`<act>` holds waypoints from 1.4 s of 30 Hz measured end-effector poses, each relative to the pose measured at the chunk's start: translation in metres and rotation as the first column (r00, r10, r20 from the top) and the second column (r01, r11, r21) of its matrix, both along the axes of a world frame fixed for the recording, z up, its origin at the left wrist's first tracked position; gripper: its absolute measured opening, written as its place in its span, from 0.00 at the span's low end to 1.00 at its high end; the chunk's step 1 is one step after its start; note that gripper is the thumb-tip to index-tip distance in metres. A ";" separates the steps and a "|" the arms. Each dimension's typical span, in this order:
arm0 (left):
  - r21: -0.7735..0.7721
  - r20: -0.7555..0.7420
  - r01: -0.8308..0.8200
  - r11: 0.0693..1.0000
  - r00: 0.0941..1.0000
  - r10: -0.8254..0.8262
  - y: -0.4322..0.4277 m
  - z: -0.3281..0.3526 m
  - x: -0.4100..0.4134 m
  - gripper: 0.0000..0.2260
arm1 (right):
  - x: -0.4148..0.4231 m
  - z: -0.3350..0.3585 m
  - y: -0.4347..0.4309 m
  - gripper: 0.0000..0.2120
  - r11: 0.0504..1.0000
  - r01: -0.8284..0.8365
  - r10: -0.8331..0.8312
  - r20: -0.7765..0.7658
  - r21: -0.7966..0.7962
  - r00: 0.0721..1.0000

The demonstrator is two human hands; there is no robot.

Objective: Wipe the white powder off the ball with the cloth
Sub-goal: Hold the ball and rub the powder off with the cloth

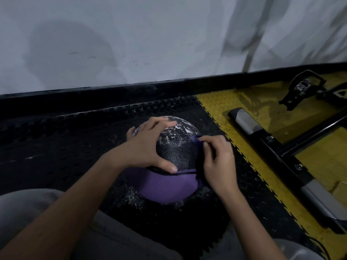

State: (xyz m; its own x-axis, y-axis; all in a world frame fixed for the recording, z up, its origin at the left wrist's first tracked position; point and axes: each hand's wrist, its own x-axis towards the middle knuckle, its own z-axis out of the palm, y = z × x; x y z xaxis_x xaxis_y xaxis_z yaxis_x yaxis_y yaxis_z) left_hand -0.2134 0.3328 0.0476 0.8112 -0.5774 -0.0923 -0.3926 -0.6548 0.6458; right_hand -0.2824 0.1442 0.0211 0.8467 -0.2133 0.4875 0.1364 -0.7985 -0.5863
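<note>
White powder streaks the far top of the ball, which rests on the mat; left hand curls its fingers over the ball's left side, gripping it; right hand pinches the cloth against the right flank, just short of the powder; wipe probably goes up and away.

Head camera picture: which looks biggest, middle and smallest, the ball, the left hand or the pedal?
1. ball
2. left hand
3. pedal, but it sits farther away, so hand versus pedal is unsure.
</note>
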 end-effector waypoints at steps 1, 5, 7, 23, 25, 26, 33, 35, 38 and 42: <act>0.000 -0.001 0.000 1.000 1.000 0.000 0.002 0.000 0.000 0.50 | -0.007 0.004 0.010 0.09 0.996 -0.061 0.063 0.029 -0.066 0.998; -0.010 -0.031 0.017 1.000 0.999 -0.018 0.008 0.002 0.003 0.49 | -0.001 0.004 0.003 0.09 0.989 -0.106 0.109 0.025 -0.101 0.994; -0.027 -0.023 0.020 0.999 1.000 -0.021 0.006 0.002 0.004 0.49 | 0.009 -0.002 -0.017 0.09 0.999 -0.022 0.023 -0.043 0.024 0.999; -0.180 0.247 -0.216 0.960 0.934 0.257 0.028 0.004 0.009 0.27 | -0.013 -0.010 0.012 0.11 0.998 -0.056 0.057 0.026 -0.017 0.998; -0.202 0.278 -0.228 0.952 0.919 0.279 0.020 -0.002 0.006 0.20 | -0.014 -0.011 0.018 0.13 0.993 -0.108 0.110 0.041 -0.056 0.993; -0.213 0.284 -0.252 0.944 0.909 0.307 0.014 -0.006 0.003 0.17 | -0.013 -0.012 0.019 0.14 0.988 -0.133 0.137 0.040 -0.084 0.990; -0.238 0.255 -0.370 0.898 0.868 0.425 -0.006 -0.016 0.009 0.26 | 0.018 -0.021 -0.009 0.11 0.998 0.008 -0.015 -0.118 -0.067 0.993; -0.261 0.270 -0.352 0.899 0.867 0.418 -0.009 -0.019 0.010 0.31 | 0.020 -0.024 -0.011 0.11 0.997 0.060 -0.067 -0.135 -0.052 0.989; -0.289 0.296 -0.373 0.881 0.841 0.453 -0.014 -0.022 0.007 0.32 | 0.008 -0.016 0.009 0.11 0.994 0.040 -0.044 -0.034 -0.100 0.998; -0.325 0.295 -0.404 0.855 0.816 0.498 -0.013 -0.022 0.005 0.30 | 0.001 -0.011 0.021 0.11 0.981 -0.061 0.065 0.014 -0.186 0.998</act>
State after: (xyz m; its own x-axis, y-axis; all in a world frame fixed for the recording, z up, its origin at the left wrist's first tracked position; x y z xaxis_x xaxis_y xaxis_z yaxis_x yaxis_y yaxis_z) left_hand -0.2081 0.3202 0.0256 0.9332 -0.1036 0.3442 -0.3231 -0.6613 0.6770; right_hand -0.2814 0.1654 0.0097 0.8455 -0.0641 0.5302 0.2001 -0.8824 -0.4259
